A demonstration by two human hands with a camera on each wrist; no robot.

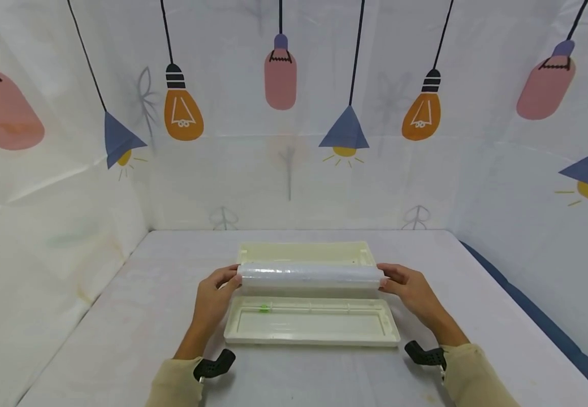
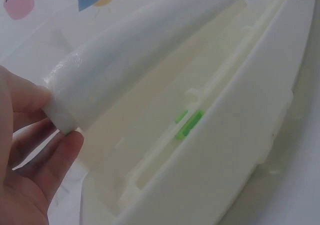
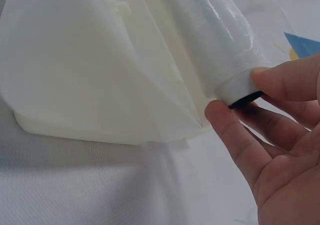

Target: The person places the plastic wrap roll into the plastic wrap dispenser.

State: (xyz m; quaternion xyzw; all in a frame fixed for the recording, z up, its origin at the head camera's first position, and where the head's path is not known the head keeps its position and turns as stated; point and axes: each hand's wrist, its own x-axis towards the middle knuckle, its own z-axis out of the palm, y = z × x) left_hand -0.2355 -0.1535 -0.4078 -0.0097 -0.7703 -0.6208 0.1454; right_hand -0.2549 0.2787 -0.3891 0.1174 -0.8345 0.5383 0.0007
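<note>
A roll of clear plastic wrap [image 1: 310, 276] lies level between my two hands. My left hand [image 1: 214, 299] grips its left end, and in the left wrist view the thumb and fingers [image 2: 65, 152] close on the roll's rim. The opposite end is pinched by my right hand [image 1: 415, 298]; the right wrist view shows a white core end [image 3: 237, 88] with a dark opening. Just in front of the roll is a cream plastic wrap dispenser's lid [image 1: 310, 340], with a green slide cutter [image 1: 264, 308] on its rail. Behind, partly hidden by the roll, shows the dispenser's cream tray [image 1: 304, 246].
A white cloth covers the table [image 1: 136, 316]. White fabric walls [image 1: 294, 186] printed with lamps and bulbs enclose its back and sides. Black wrist mounts [image 1: 215, 364] sit at both sleeve cuffs. A blue strip [image 1: 528, 316] runs along the right edge.
</note>
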